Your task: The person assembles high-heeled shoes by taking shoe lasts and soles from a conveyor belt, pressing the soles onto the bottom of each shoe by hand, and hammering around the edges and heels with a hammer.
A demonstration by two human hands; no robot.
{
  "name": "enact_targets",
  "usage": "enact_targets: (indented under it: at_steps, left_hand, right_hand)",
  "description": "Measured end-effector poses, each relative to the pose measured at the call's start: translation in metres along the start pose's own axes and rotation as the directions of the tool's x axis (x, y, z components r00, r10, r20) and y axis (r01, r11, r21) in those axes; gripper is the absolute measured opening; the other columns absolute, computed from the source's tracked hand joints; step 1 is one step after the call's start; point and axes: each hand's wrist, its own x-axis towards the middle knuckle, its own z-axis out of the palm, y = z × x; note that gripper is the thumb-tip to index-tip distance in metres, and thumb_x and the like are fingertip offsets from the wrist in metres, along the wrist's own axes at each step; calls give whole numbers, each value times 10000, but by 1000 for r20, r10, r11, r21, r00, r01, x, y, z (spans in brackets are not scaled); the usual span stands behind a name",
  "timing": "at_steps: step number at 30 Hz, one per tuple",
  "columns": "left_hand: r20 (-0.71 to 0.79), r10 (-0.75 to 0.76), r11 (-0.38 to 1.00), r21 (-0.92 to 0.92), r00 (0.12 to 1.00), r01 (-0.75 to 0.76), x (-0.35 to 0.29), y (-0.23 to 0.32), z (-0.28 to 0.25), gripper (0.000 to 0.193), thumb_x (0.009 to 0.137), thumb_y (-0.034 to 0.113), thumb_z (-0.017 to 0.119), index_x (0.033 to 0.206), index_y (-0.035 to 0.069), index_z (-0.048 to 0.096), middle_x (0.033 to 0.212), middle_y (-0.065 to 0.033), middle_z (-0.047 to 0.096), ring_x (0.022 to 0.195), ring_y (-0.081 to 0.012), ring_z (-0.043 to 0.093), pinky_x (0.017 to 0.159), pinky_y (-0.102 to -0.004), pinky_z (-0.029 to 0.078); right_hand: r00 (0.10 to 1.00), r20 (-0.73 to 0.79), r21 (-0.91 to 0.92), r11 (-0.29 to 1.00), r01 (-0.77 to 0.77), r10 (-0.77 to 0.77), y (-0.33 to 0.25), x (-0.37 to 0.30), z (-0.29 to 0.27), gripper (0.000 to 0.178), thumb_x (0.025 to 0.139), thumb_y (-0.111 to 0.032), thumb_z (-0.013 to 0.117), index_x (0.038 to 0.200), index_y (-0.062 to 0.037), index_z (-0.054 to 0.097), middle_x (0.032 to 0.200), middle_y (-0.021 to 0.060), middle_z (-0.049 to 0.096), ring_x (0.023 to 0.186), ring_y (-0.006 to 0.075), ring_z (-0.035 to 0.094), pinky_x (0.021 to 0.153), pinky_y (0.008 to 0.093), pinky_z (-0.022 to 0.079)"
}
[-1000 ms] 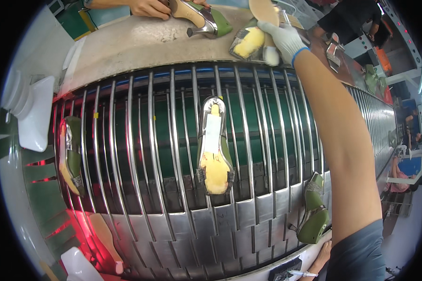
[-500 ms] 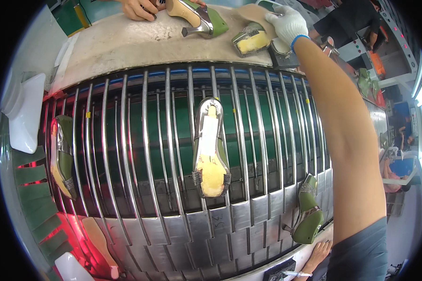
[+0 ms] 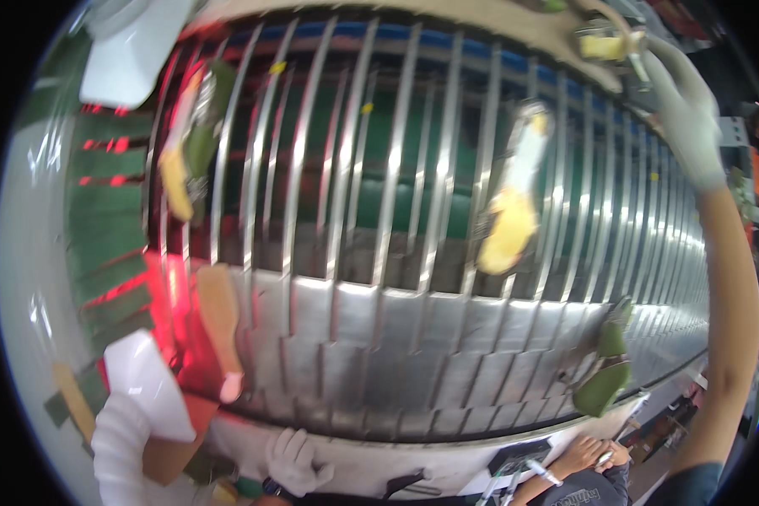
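Observation:
At the upper right my right hand (image 3: pixel 681 105), in a white glove, is closed at the heel end of a green high-heeled shoe (image 3: pixel 603 42) with a yellow underside. Motion blur hides the exact grip. Beside that shoe shows a tan strip, too smeared to name. At the lower edge my left hand (image 3: pixel 297 464), also gloved, lies over a white ledge with its fingers stretched and nothing in them. Between my hands, a shoe (image 3: pixel 514 202) rests sole up on the metal bars, its underside yellow and white.
More green shoes lie on the conveyor (image 3: pixel 379 312), at the left (image 3: pixel 201 139) and lower right (image 3: pixel 607 363). A tan sole (image 3: pixel 219 320) lies under red light. White hoods (image 3: pixel 148 384) flank the left side. A co-worker's bare hands (image 3: pixel 586 455) are at the lower right.
The view has swung, so the conveyor and shoes appear farther right and higher. My right hand has drawn nearer relative to the far table. My left hand has come into view.

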Motion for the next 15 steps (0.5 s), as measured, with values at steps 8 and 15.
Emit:
enact_targets:
  at_steps: [8, 15]
  left_hand:
    - [-114, -50, 989, -144, 992, 33, 26, 30, -3, 621, 864, 458, 850, 1290, 67, 625, 1333, -196, 673, 1254, -429, 632, 1081, -593, 474]
    - [-531, -259, 961, -63, 807, 268, 82, 16, -28, 708, 858, 236, 876, 1438, -4, 548, 1442, -289, 567, 1342, -504, 560, 1157, -591, 465]
  right_hand:
    - [933, 302, 490, 807, -330, 198, -186, -354, -102, 319, 1124, -309, 618, 1194, -26, 748, 1107, 151, 753, 943, 270, 710, 904, 409, 570]
    - [741, 615, 564, 506, -653, 270, -300, -566, 7, 174, 826, 12, 797, 995, -30, 793, 988, 166, 826, 894, 273, 818, 839, 367, 648]
